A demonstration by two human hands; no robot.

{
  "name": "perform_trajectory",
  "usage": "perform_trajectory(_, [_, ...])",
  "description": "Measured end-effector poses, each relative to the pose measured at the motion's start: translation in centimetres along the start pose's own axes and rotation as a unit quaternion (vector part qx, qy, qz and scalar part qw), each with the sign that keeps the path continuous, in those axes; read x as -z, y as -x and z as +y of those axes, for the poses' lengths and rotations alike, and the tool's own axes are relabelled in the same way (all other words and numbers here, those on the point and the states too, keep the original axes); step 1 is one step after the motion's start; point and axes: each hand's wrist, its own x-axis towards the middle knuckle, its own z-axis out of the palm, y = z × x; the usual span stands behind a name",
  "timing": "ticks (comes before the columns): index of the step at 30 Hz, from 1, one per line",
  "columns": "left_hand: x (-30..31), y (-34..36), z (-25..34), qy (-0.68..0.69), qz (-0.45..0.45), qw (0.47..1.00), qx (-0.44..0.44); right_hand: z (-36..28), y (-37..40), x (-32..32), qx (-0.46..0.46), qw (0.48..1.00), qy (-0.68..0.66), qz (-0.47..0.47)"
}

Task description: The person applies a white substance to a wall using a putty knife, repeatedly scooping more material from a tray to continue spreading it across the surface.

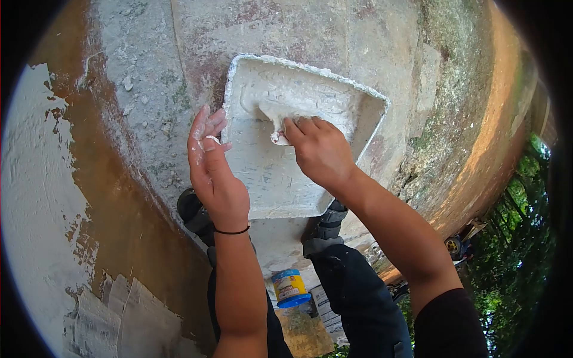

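A shallow rectangular tray [231,89], caked with white paste along its rim, lies in front of me. White paste [292,92] is thickest in its far half, with thinner smears nearer to me. My right hand [325,149] is over the tray, its fingers closed on a flat, paste-coated scraper [276,113]; its exact shape is partly hidden by the fingers. My left hand [219,179] is beside the tray's left rim, palm turned inward. Its fingers are apart and smeared with white, with a dab of paste at the thumb.
At left, a brown wall [128,221] is partly coated in white. A yellow and blue tub [289,287] sits between my legs. My shoes are close to the tray's near edge. Rough, stained concrete [286,30] surrounds the tray; greenery [507,256] shows at right.
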Motion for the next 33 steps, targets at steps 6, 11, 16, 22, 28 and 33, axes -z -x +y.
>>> perform_trajectory(6, [-0.1, 0.2, -0.5, 0.016, -0.006, 1.0, 0.018, -1.5, -0.1, -3.3, -0.044, 0.999, 0.002, -0.013])
perform_trajectory(11, [-0.2, -0.1, 0.1, 0.022, -0.007, 1.0, 0.005, -1.2, 1.5, -0.6, -0.007, 1.0, -0.011, -0.028])
perform_trajectory(16, [-0.6, -0.5, -0.4, 0.006, -0.003, 1.0, 0.0, 1.2, -2.0, 0.3, -0.041, 0.999, 0.008, 0.022])
perform_trajectory(22, [-0.4, -0.3, -0.6, -0.003, 0.001, 1.0, -0.006, 0.4, -0.8, -1.3, 0.035, 0.996, -0.026, -0.083])
perform_trajectory(28, [-0.4, -0.8, -0.2, -0.008, 0.016, 1.0, -0.003, 1.2, 1.3, 1.6, 0.002, 0.999, -0.017, -0.048])
perform_trajectory(33, [-0.8, -0.3, -0.5, -0.011, 0.004, 1.0, 0.003, 1.0, 0.4, -0.7, 0.01, 0.999, 0.003, -0.045])
